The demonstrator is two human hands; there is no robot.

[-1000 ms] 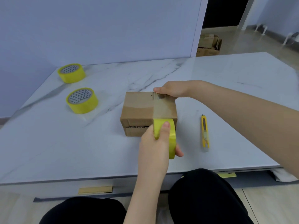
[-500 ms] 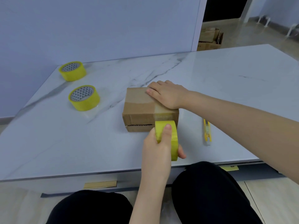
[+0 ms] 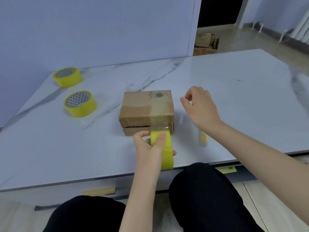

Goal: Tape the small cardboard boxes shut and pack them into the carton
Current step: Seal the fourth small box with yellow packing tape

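Observation:
A small brown cardboard box (image 3: 142,109) sits in the middle of the marble table (image 3: 234,91). A clear strip of tape runs over the right part of its top and down its near face. My left hand (image 3: 148,148) grips a yellow tape roll (image 3: 164,151) right at the box's near bottom edge, the strip still joined to the roll. My right hand (image 3: 199,106) hovers just right of the box with fingers loosely curled, holding nothing and touching nothing.
Two more yellow tape rolls (image 3: 80,103) (image 3: 67,77) lie at the left of the table. A yellow utility knife (image 3: 204,138) lies right of the box, partly hidden under my right forearm. Cardboard cartons (image 3: 206,44) stand on the floor beyond the table. My knees are below the near edge.
My right hand pressed along the tape on the box top, then lifted off and moved right. The left hand kept the roll at the box's near face.

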